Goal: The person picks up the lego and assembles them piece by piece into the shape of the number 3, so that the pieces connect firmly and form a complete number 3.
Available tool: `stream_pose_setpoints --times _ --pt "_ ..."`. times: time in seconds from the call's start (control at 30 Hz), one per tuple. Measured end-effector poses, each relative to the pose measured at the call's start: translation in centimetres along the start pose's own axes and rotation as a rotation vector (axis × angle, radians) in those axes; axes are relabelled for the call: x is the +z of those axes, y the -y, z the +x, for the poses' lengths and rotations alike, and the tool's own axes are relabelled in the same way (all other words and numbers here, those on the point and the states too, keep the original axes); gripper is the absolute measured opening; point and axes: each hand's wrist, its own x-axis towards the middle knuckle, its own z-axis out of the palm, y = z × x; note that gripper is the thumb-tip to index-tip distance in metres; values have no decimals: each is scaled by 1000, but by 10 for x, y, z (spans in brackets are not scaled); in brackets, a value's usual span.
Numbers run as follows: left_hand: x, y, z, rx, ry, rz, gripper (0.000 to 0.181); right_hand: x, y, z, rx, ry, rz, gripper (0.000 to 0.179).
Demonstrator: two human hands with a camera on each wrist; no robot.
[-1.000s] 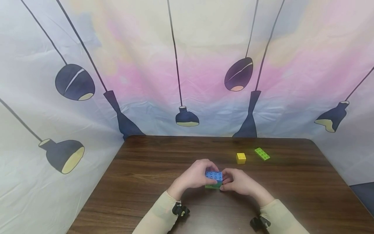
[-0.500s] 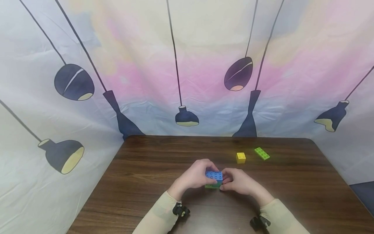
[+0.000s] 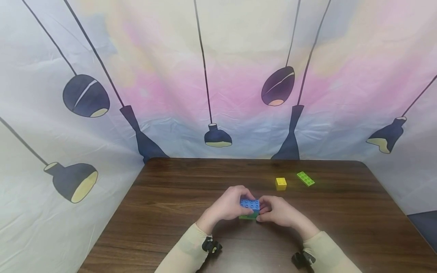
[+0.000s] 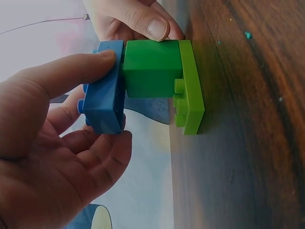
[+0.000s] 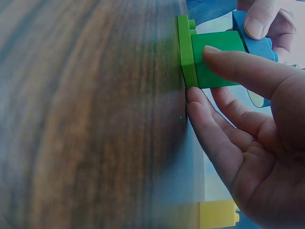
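Left hand point(image 3: 229, 204): curled, pinching blue studded rectangular plastic brick point(image 4: 106, 88); right hand point(image 3: 279, 212): curled, pinching green cuboid plastic block point(image 4: 152, 67) beneath.

A brown wood-grain table point(image 3: 170, 201) bears a yellow brick point(image 3: 281, 184), loose lime plate point(image 3: 305, 179) and brick stack point(image 4: 151, 71).

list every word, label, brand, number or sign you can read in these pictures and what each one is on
None can be read in any view.
Blue studded plastic brick, green plastic block and flat lime-green plastic plate under it: no readable marks on the visible faces.
Small yellow studded plastic brick: any stud marking too small to read.
Printed fabric backdrop: drawn hanging lamps, no lettering seen.
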Motion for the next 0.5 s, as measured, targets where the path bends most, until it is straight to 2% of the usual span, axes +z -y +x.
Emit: stream_pose_setpoints --times 0.5 --pt "-1 -3 -1 24 -10 28 24 0 0 0 2 -2 -2 37"
